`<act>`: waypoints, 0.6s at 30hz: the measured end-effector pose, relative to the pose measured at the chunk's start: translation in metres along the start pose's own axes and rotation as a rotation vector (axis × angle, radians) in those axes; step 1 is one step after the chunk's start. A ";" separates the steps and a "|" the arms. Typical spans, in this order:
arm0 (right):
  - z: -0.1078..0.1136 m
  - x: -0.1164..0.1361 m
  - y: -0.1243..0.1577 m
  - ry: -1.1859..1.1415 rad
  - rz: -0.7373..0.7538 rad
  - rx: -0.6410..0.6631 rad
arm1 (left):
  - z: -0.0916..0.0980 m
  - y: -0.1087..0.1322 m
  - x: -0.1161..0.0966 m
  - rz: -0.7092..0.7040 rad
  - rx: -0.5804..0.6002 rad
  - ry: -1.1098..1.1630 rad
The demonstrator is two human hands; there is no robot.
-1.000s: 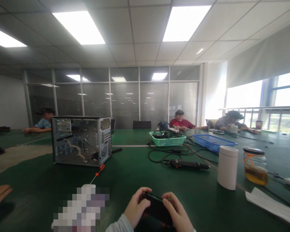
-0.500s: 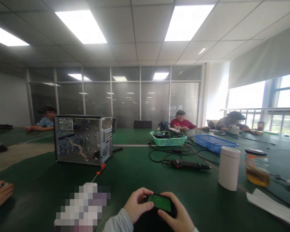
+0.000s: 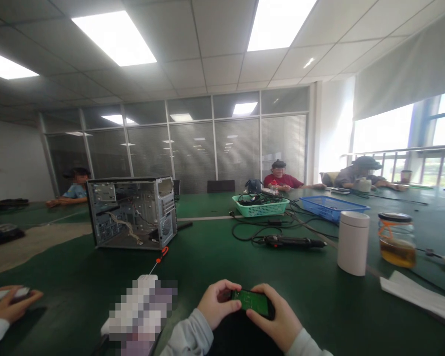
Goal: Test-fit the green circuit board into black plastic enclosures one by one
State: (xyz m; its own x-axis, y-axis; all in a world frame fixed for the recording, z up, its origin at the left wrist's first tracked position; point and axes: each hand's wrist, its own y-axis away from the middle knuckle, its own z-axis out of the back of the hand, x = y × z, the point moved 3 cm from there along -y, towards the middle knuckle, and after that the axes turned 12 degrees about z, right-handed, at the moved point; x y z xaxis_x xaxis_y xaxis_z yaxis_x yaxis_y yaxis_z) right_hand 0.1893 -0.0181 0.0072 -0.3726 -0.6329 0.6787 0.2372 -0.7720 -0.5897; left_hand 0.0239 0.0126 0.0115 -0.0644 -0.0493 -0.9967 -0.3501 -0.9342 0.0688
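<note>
Both my hands hold a small green circuit board point(image 3: 251, 300) low over the green table point(image 3: 215, 257), close to my body. My left hand point(image 3: 217, 302) grips its left end with the fingers curled round. My right hand point(image 3: 276, 316) grips its right end, thumb on top. An open computer case point(image 3: 133, 211) stands further back on the left, with an orange-handled screwdriver point(image 3: 160, 258) lying in front of it.
A white cylinder point(image 3: 352, 241) and a jar of amber liquid point(image 3: 396, 239) stand at the right, beside white paper point(image 3: 419, 295). A green basket point(image 3: 260, 204), a blue basket point(image 3: 332, 207), cables and a black power tool point(image 3: 292, 242) lie mid-table. Another person's hand point(image 3: 9, 302) rests at the left; three people sit at the far side.
The board has been turned so its green face shows, and my hands have lifted slightly. The view has shifted a little; the hand at the left reaches further in.
</note>
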 end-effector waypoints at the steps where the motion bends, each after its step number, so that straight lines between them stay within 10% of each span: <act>1: 0.001 0.001 0.000 0.004 0.002 -0.001 | 0.000 0.000 0.000 -0.006 0.000 -0.003; 18: 0.004 0.008 0.001 -0.063 -0.085 -0.011 | 0.001 0.000 -0.010 0.012 -0.039 0.039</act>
State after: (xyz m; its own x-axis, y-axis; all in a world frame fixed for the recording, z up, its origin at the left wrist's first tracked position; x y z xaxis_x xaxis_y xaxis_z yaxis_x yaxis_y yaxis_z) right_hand 0.1906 -0.0247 0.0140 -0.3337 -0.5681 0.7523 0.1973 -0.8224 -0.5335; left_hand 0.0242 0.0136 0.0216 -0.0315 -0.0733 -0.9968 -0.3125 -0.9466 0.0795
